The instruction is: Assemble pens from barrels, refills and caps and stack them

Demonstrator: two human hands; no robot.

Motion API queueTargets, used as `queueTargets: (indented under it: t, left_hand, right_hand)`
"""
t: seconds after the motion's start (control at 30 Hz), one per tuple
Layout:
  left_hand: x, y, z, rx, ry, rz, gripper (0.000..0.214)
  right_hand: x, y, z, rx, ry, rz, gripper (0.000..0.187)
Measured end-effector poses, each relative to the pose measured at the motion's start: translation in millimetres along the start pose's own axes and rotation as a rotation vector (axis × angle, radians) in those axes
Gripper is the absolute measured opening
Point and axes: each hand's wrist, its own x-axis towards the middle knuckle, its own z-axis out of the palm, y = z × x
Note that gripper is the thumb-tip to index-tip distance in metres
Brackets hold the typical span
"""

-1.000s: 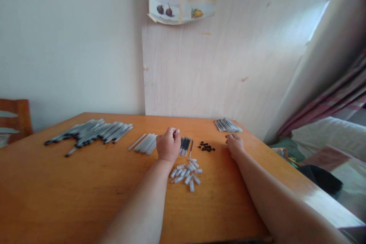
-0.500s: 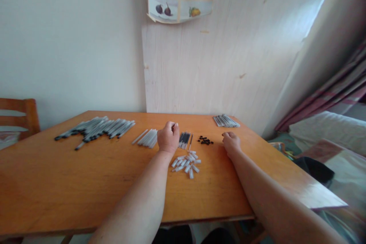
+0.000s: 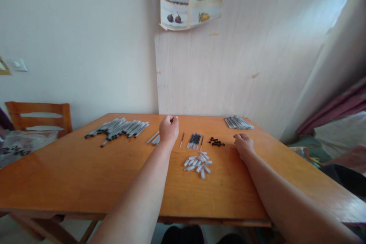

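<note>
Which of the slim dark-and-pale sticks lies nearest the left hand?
The lone stick just right of the left hand. It lies apart, with a gap before the bundle; the other single stick is on the bundle's right side.

No legible txt, nos., labels, brands or signs in pic view.

Soft daylight from the right; pale sheen on wall panel [image 3: 200, 72] and tabletop [image 3: 223, 194], right side; edges stretched, fine detail soft
</note>
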Motion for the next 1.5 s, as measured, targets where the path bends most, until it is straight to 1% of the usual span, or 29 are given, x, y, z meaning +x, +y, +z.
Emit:
queueTargets:
  t: [0.1, 0.17, 0.23, 0.3, 0.37, 0.47, 0.6, 0.67, 0.77, 0.9, 1.07, 1.2, 1.5]
  left_hand:
    - [9.5, -15.9, -21.7, 0.054, 0.066, 0.035, 0.029]
    - [10.3, -27.5, -34.5, 0.116, 0.104, 0.034, 0.031]
    - [7.2, -36.7, -42.9, 0.188, 0.129, 0.022, 0.03]
    - [2.2, -41.7, -46.2, 0.28, 0.113, 0.001, 0.029]
    - [-2.8, -42.2, -45.9, 0.375, 0.066, -0.003, 0.027]
    - [-8.4, -38.0, -42.2, 0.476, 0.006, 0.087, 0.027]
    - [-14.3, -33.7, -37.5, 0.595, -0.12, 0.142, 0.024]
    - [-16.0, -34.3, -36.6, 0.65, -0.177, 0.162, 0.023]
    - [-16.0, -38.1, -37.0, 0.712, -0.228, 0.176, 0.021]
    - [-14.4, -44.3, -38.0, 0.784, -0.279, 0.177, 0.016]
    - [-17.1, -47.3, -36.8, 0.894, -0.335, 0.17, 0.014]
    - [-18.9, -50.0, -35.5, 0.93, -0.344, 0.174, 0.013]
    - [-18.4, -53.9, -33.1, 0.971, -0.363, 0.182, 0.014]
  right_hand:
    - [0.6, -0.2, 0.6, -0.002, -0.004, 0.008, 0.035]
    - [1.7, 0.5, 1.1, -0.006, -0.008, 0.011, 0.034]
    - [3.0, 1.8, 1.5, -0.025, -0.012, 0.01, 0.033]
    - [4.3, 3.4, 2.0, -0.054, -0.017, 0.005, 0.033]
    - [4.9, 4.6, 2.2, -0.069, -0.024, -0.001, 0.033]
    - [4.4, 4.4, 2.0, -0.068, -0.045, -0.003, 0.033]
    - [2.5, 1.3, 0.8, -0.041, -0.077, 0.006, 0.035]
    - [1.5, -0.4, -0.4, -0.016, -0.084, 0.01, 0.036]
    - [0.4, -2.5, -2.5, 0.014, -0.093, 0.02, 0.036]
    - [1.0, -2.8, -4.1, 0.025, -0.119, 0.036, 0.036]
    - [4.6, 1.1, -1.6, -0.033, -0.151, 0.0, 0.036]
    - [6.0, 1.8, -0.3, -0.078, -0.164, -0.02, 0.034]
    - [5.2, -0.7, -1.2, -0.077, -0.159, -0.031, 0.031]
